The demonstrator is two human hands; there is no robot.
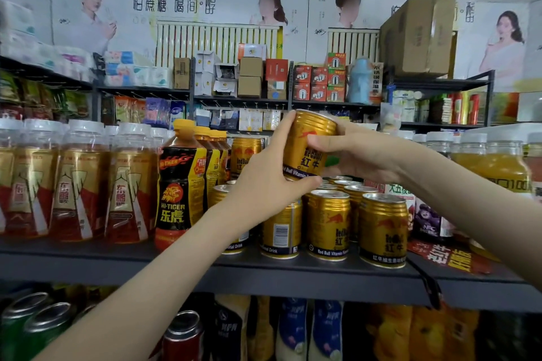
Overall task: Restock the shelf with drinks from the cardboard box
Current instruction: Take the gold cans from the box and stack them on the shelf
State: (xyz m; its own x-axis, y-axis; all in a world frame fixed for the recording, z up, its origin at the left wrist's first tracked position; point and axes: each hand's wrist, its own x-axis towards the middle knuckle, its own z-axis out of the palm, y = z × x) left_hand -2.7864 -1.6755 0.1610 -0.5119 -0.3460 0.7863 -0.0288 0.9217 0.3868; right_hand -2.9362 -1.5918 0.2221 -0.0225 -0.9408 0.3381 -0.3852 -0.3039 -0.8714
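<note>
shop interior, head view only: dark metal shelving runs across the frame, with boxed goods and tissue packs on the upper tiers and advertising posters on the wall behind. the main shelf (117, 255) carries drinks in blocks: amber bottles with white caps (76, 184) at left, then hi-tiger bottles (181, 184), then a group of gold cans (328, 223) standing upright near the front edge, with juice bottles (492, 167) further right. a second tier of gold cans (245, 155) stands behind, so stacking appears to be the method in use here.

both hands are closed on one gold can (308, 146), held in the air above the standing group and tilted, top leaning away to the right. left hand (264, 184) cups the lower side and base; right hand (357, 155) wraps the right flank, fingers across the label. judgement: the two-handed hold steadies the can for lowering onto the tops of the cans beneath without toppling them.

held can: ribbed gold body, red bull emblem, red characters, dark band at the foot; no dents visible. the cardboard box named in the task cannot be identified in view; a large carton (419, 35) sits on the top right shelf, contents unknown.
</note>
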